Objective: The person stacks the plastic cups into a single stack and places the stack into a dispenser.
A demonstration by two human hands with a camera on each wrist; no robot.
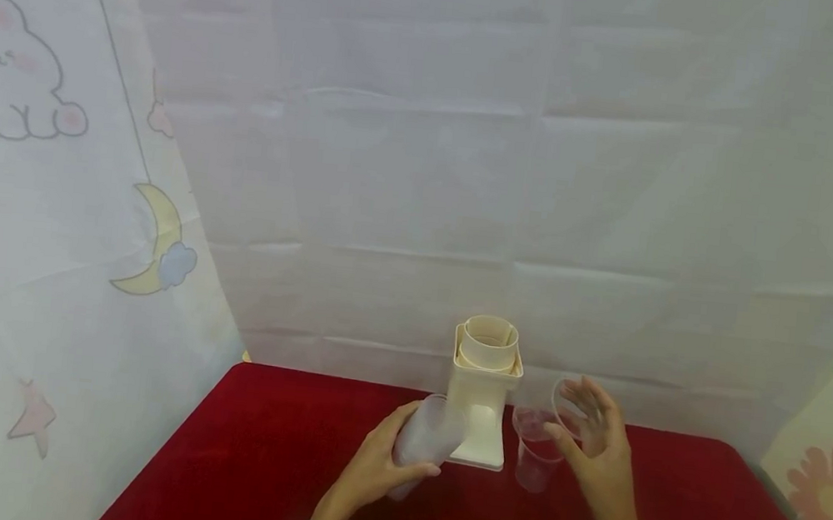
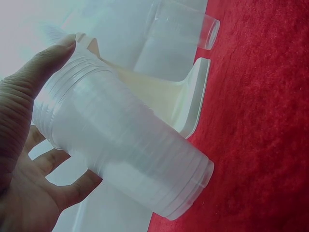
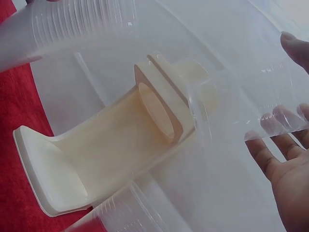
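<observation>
My left hand (image 1: 376, 461) grips a stack of nested clear plastic cups (image 2: 125, 130), tilted, with thumb and fingers on opposite sides near the rims. My right hand (image 1: 604, 458) holds a single clear plastic cup (image 3: 241, 104) between thumb and fingers; its rim points toward the cream cup holder in the right wrist view. That cream plastic holder (image 1: 481, 408), with a round collar on top and a flared foot, stands between the hands. To its right another clear cup (image 1: 536, 464) stands upright on the table, just left of my right hand.
A red cloth (image 1: 255, 445) covers the table. White sheeting (image 1: 408, 192) hangs behind its far edge, and a printed sheet (image 1: 31, 273) with cartoon shapes hangs at the left. Another sheet with a flower (image 1: 832, 501) borders the right side.
</observation>
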